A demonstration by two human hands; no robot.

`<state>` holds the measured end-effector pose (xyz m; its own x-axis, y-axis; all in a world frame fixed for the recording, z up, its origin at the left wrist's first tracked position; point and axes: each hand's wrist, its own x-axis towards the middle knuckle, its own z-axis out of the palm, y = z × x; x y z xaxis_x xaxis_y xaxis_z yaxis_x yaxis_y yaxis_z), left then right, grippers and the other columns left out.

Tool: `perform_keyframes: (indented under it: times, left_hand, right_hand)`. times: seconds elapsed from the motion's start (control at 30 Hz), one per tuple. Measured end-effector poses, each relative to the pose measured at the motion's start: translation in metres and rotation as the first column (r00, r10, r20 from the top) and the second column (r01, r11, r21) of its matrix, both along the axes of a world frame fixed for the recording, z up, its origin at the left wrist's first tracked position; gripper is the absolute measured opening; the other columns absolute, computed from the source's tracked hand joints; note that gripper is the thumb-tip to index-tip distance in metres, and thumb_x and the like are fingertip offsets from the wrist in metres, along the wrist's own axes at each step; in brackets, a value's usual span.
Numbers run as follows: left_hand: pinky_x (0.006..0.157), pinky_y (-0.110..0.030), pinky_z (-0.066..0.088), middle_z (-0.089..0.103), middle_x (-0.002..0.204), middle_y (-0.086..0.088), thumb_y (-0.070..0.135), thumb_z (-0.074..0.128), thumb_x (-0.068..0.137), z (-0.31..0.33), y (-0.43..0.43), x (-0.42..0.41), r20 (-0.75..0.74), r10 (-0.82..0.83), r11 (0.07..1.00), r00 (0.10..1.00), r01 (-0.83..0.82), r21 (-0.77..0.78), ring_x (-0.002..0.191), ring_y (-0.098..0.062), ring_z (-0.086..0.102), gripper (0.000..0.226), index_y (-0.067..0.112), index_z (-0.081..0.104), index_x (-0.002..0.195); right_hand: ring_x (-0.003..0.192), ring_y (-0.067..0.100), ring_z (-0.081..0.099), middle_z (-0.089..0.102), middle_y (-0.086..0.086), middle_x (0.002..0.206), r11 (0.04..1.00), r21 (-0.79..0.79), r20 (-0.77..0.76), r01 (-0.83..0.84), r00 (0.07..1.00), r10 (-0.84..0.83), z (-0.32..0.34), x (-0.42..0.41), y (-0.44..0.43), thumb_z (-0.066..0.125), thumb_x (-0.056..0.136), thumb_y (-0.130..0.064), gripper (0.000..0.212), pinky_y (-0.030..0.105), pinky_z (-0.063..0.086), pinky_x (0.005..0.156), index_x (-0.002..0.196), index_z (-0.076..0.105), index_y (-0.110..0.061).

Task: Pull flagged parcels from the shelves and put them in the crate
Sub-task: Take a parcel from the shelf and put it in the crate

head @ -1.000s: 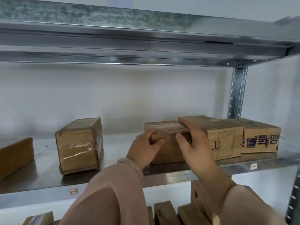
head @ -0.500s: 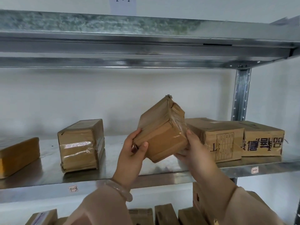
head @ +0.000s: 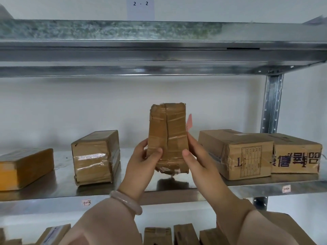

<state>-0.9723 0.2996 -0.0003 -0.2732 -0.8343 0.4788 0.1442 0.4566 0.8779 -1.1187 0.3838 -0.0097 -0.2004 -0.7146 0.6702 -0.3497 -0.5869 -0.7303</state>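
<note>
A brown taped cardboard parcel (head: pixel 168 131) is held upright in front of the metal shelf (head: pixel 159 190), lifted off its surface. A pink flag (head: pixel 189 121) sticks out from its right side. My left hand (head: pixel 143 157) grips the parcel's lower left, thumb across the front. My right hand (head: pixel 196 156) grips the lower right side. No crate is in view.
On the same shelf stand a taped parcel (head: pixel 96 157) to the left, an orange-ended box (head: pixel 24 167) at far left, and two printed boxes (head: pixel 237 152) (head: pixel 297 152) to the right. A steel upright (head: pixel 272 103) is at right. More parcels (head: pixel 184 234) sit on the shelf below.
Both hands took the parcel from its flat place on the shelf, lifted it and turned it upright. The pink flag on its side now shows.
</note>
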Motion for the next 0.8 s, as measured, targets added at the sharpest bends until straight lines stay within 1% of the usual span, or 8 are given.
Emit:
perform_keyframes:
  times: [0.1,0.17,0.27,0.4,0.53,0.67,0.73,0.8]
  left_hand:
    - [0.091,-0.041,0.055,0.071,0.111,-0.002,0.028,0.056,0.095,-0.007,-0.004,0.003,-0.18,-0.03,0.99,0.983,0.054,0.13,0.1,-0.019,0.069,0.027,0.025,0.062,0.121]
    - [0.096,-0.049,0.052,0.069,0.116,-0.011,0.022,0.05,0.098,-0.013,-0.005,0.007,-0.332,-0.113,0.946,0.937,0.204,0.253,0.106,-0.027,0.067,0.029,0.017,0.061,0.123]
    - [0.1,-0.055,0.047,0.065,0.124,-0.016,0.021,0.041,0.101,-0.022,-0.002,0.012,-0.422,-0.239,0.872,0.875,0.384,0.303,0.116,-0.031,0.062,0.035,0.012,0.057,0.13]
    - [0.095,-0.047,0.053,0.07,0.117,0.002,0.024,0.043,0.102,-0.029,0.009,0.02,-0.283,-0.193,0.948,0.94,0.253,0.193,0.109,-0.019,0.066,0.033,0.026,0.055,0.133]
    - [0.081,-0.016,0.054,0.067,0.114,0.017,0.031,0.049,0.097,-0.028,0.026,0.039,-0.078,0.063,0.997,0.995,-0.066,-0.038,0.1,0.004,0.065,0.032,0.053,0.051,0.12]
    - [0.095,-0.026,0.046,0.07,0.111,0.021,0.066,0.04,0.083,-0.025,0.049,0.064,0.032,-0.122,0.992,0.992,0.123,-0.009,0.103,0.009,0.061,0.036,0.055,0.065,0.106]
    - [0.094,-0.025,0.048,0.068,0.116,0.018,0.069,0.049,0.083,-0.026,0.063,0.075,0.071,-0.23,0.972,0.971,0.232,-0.03,0.107,0.003,0.062,0.038,0.052,0.062,0.115]
    - [0.093,-0.024,0.05,0.066,0.119,0.016,0.057,0.062,0.082,-0.032,0.075,0.085,0.096,-0.191,0.97,0.977,0.203,-0.135,0.111,-0.001,0.061,0.035,0.051,0.061,0.116]
  right_hand:
    - [0.109,-0.021,0.048,0.049,-0.029,0.131,1.0,0.0,0.075,0.027,0.997,-0.027,-0.001,0.0,0.002,0.048,0.094,-0.043,0.041,-0.001,0.041,0.075,0.134,0.046,-0.049]
    - [0.113,-0.023,0.041,0.044,-0.042,0.125,0.992,-0.004,0.056,0.127,0.99,-0.126,-0.001,-0.002,0.002,0.051,0.09,-0.044,0.042,0.002,0.042,0.083,0.129,0.044,-0.057]
    - [0.128,-0.008,0.039,0.042,-0.024,0.14,0.986,0.03,0.017,0.163,0.986,-0.163,-0.004,-0.006,0.0,0.055,0.092,-0.038,0.049,0.019,0.04,0.101,0.134,0.038,-0.057]
    - [0.106,-0.019,0.05,0.053,-0.034,0.121,0.997,0.058,0.057,0.058,0.996,-0.061,-0.007,-0.001,0.004,0.058,0.09,-0.037,0.049,0.002,0.044,0.077,0.13,0.042,-0.059]
    - [0.115,-0.011,0.049,0.052,-0.033,0.12,0.993,0.002,-0.003,0.114,0.993,-0.114,-0.014,0.009,0.014,0.059,0.083,-0.044,0.055,0.007,0.045,0.086,0.134,0.041,-0.056]
    - [0.118,-0.008,0.046,0.046,-0.022,0.128,0.98,-0.027,-0.071,0.196,0.978,-0.197,-0.026,0.026,0.032,0.059,0.078,-0.052,0.061,0.01,0.047,0.088,0.135,0.039,-0.056]
    - [0.116,-0.009,0.048,0.046,-0.015,0.131,0.976,-0.051,-0.085,0.212,0.973,-0.215,-0.031,0.04,0.041,0.06,0.077,-0.05,0.063,0.003,0.044,0.082,0.137,0.041,-0.05]
    - [0.116,-0.006,0.049,0.046,-0.008,0.133,0.971,-0.075,-0.101,0.228,0.967,-0.235,-0.039,0.056,0.051,0.061,0.078,-0.047,0.064,0.002,0.043,0.081,0.139,0.042,-0.044]
